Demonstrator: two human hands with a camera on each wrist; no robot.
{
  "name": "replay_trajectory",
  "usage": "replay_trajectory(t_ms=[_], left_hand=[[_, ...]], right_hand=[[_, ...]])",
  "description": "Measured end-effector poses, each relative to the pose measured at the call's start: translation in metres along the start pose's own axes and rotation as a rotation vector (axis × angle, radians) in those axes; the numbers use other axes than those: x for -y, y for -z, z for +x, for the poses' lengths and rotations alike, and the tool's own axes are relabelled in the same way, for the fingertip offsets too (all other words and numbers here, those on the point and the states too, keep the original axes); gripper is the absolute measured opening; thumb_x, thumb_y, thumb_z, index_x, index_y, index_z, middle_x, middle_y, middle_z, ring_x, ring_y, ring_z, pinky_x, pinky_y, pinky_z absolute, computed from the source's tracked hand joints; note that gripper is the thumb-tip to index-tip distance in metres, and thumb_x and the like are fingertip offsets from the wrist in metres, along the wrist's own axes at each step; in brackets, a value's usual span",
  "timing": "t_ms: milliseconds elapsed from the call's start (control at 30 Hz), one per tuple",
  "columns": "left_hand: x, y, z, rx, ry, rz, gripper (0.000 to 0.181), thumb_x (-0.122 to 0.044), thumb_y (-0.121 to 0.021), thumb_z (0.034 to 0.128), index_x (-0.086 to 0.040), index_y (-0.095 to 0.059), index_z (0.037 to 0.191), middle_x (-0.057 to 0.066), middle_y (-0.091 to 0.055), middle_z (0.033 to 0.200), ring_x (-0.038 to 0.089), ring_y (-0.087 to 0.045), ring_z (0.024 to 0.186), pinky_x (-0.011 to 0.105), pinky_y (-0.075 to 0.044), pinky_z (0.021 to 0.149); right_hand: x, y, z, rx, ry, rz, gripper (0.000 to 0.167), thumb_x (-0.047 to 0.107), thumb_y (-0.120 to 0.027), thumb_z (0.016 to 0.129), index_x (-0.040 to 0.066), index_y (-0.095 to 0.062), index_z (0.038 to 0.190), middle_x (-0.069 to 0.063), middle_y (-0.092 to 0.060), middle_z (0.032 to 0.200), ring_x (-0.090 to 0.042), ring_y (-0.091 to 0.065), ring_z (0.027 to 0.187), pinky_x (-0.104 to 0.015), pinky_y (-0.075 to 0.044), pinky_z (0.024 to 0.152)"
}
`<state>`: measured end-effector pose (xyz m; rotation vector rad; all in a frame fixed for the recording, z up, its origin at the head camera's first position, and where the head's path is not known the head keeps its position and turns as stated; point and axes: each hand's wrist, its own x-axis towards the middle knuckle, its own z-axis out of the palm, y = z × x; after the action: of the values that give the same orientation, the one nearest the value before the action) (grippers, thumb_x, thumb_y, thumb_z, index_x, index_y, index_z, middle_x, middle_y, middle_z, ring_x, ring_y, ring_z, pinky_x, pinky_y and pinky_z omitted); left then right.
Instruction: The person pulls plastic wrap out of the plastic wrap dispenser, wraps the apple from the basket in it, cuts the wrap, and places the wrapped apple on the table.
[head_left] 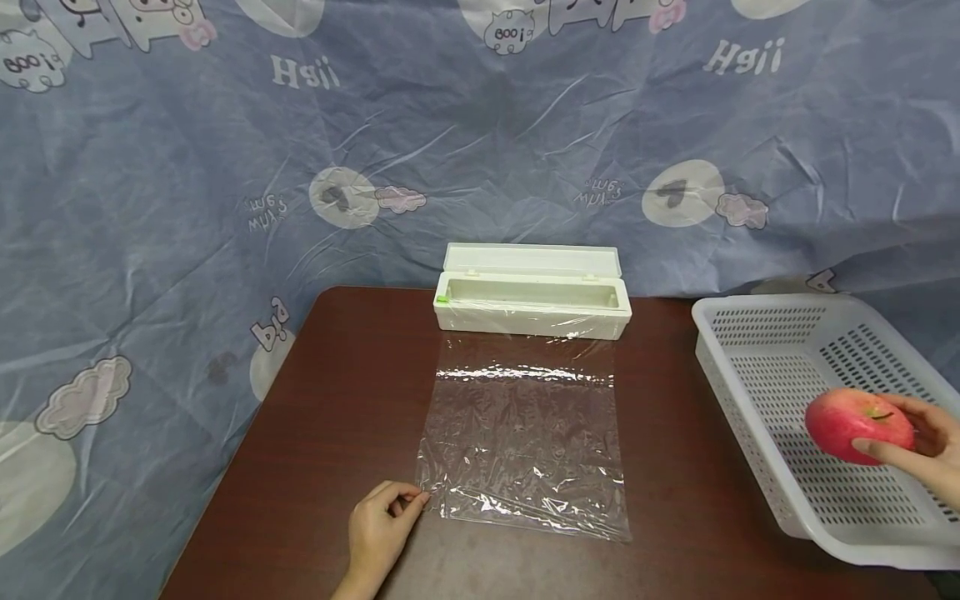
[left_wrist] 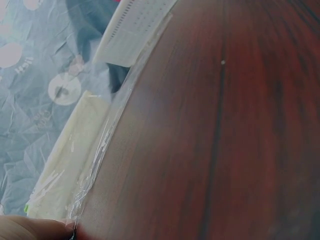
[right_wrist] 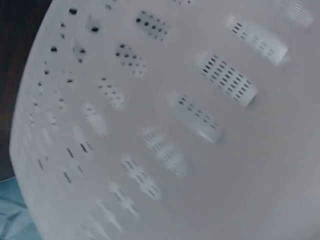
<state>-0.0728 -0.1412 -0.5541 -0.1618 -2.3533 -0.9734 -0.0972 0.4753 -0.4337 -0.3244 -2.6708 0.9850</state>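
Note:
A sheet of clear film lies wrinkled on the brown table, running from the front of a white dispenser box toward the near side. My left hand pinches the film's near left corner; in the left wrist view its fingertip is at the film's edge. At the right, my right hand grips a red apple over a white basket. Only the basket's perforated wall fills the right wrist view, where neither hand nor apple shows.
The box's lid stands open at the back, against a blue patterned cloth. Brown table surface extends left of the film, and a strip of it lies between film and basket.

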Motion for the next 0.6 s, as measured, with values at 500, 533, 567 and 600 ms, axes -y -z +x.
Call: replay_trajectory(t_ms=[500,533,567,600], left_hand=[[0.000,0.001,0.000,0.006,-0.001,0.012,0.024,-0.010,-0.088,0.0613,-0.022,-0.067,0.067,-0.019,-0.053,0.062,-0.008,-0.039,0.050,0.010,-0.031,0.046],[0.000,0.001,0.000,0.006,0.001,0.014,0.024,-0.010,-0.088,0.0614,-0.022,-0.067,0.067,-0.019,-0.053,0.062,-0.008,-0.039,0.050,0.010,-0.031,0.046],[0.000,0.001,0.000,0.007,0.003,0.016,0.024,-0.010,-0.088,0.0614,-0.022,-0.067,0.067,-0.019,-0.052,0.062,-0.008,-0.039,0.050,0.010,-0.031,0.046],[0.000,0.001,0.000,0.009,0.006,0.019,0.024,-0.010,-0.088,0.0615,-0.022,-0.067,0.067,-0.019,-0.052,0.062,-0.008,-0.039,0.050,0.010,-0.031,0.046]], right_hand=[[0.037,0.020,-0.012,-0.089,0.165,0.138,0.077,-0.012,-0.065,0.078,0.024,-0.037,0.140,0.031,-0.039,0.107,0.021,-0.040,0.085,0.002,-0.037,0.063],[0.044,0.020,-0.014,-0.087,0.170,0.143,0.076,-0.012,-0.064,0.078,0.025,-0.038,0.139,0.031,-0.040,0.105,0.022,-0.041,0.084,0.002,-0.038,0.062],[0.051,0.020,-0.015,-0.087,0.173,0.149,0.076,-0.013,-0.065,0.078,0.026,-0.039,0.137,0.032,-0.040,0.105,0.022,-0.041,0.083,0.002,-0.038,0.061],[0.060,0.021,-0.018,-0.083,0.179,0.163,0.075,-0.013,-0.065,0.077,0.025,-0.039,0.136,0.032,-0.041,0.103,0.022,-0.041,0.081,0.001,-0.038,0.061]])
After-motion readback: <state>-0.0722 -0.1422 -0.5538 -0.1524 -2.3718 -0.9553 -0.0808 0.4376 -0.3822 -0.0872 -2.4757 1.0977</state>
